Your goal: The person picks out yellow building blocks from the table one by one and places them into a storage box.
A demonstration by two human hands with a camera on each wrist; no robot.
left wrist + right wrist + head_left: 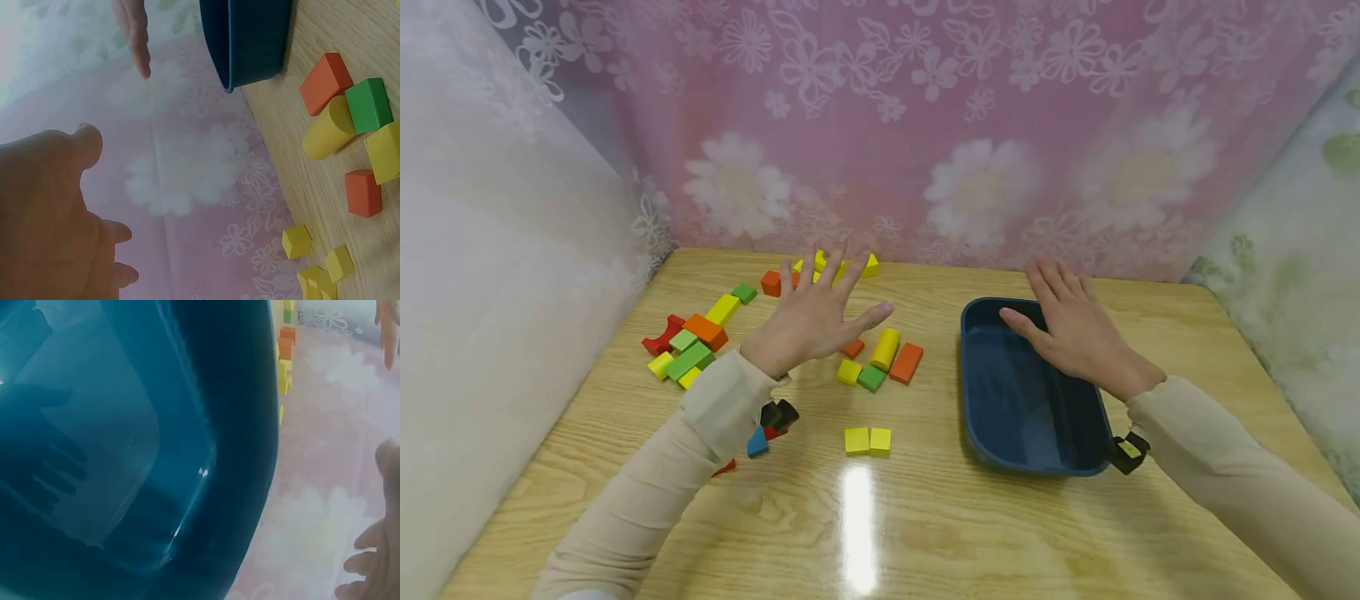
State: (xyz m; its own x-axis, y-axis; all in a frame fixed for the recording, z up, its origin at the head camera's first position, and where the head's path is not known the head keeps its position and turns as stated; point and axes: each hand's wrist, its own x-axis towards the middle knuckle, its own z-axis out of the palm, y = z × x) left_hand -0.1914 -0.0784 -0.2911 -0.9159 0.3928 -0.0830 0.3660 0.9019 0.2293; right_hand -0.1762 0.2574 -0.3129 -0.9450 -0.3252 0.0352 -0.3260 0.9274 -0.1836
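Note:
With its fingers spread, my left hand (808, 321) hovers over the blocks in the middle and back of the table and holds nothing. My right hand (1075, 333), fingers straight, is held above the right side of a dark blue rectangular basin (1000, 454). Inside the basin, in the right wrist view, only a shadow of the hand shows. Nearest the left hand are a yellow cylinder (885, 349), an orange block (907, 363), a green block (872, 378) and a yellow block (849, 372). The left hand partly hides several blocks behind it.
On the left lie several more blocks, among them a red arched one (662, 335) and a green one (690, 362). Two yellow cubes (868, 441) sit side by side at centre. A blue block (757, 442) lies by the left sleeve. A pink floral curtain (880, 142) hangs behind the table.

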